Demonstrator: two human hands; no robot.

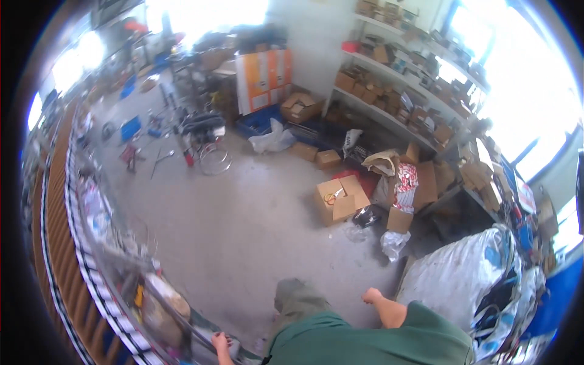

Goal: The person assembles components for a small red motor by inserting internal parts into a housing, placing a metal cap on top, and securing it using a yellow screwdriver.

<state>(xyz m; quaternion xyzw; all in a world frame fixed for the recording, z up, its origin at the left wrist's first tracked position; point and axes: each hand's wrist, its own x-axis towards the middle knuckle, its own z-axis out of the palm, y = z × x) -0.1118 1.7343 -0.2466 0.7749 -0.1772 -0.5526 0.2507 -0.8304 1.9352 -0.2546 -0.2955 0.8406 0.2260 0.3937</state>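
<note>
While my right hand is hanging over the floor, a white sack is bulking just beyond it on the right, apart from my fingers. Those fingers are looking curled inward, but blur is hiding the palm, so I am not telling whether they are closing on anything. My left hand is hovering low at the lower edge, its wrist being cut off there; its fingers are looking partly bent, and I cannot tell whether they are gripping anything. It is lying nearest a grey bar, though whether skin is touching metal is staying unclear. Behind that bar a brownish bundle is showing only in part. My green shirt is hiding the floor below me.

Farther out, a carton is standing with its flaps spread, scissors resting on top. Near it a clear bag is crumpling, and a bigger carton is holding a red-and-white packet. Beyond, shelves are carrying small boxes too blurred for telling apart. A wire coil is lying across the floor near blurred tools, and glare is washing out the window.
</note>
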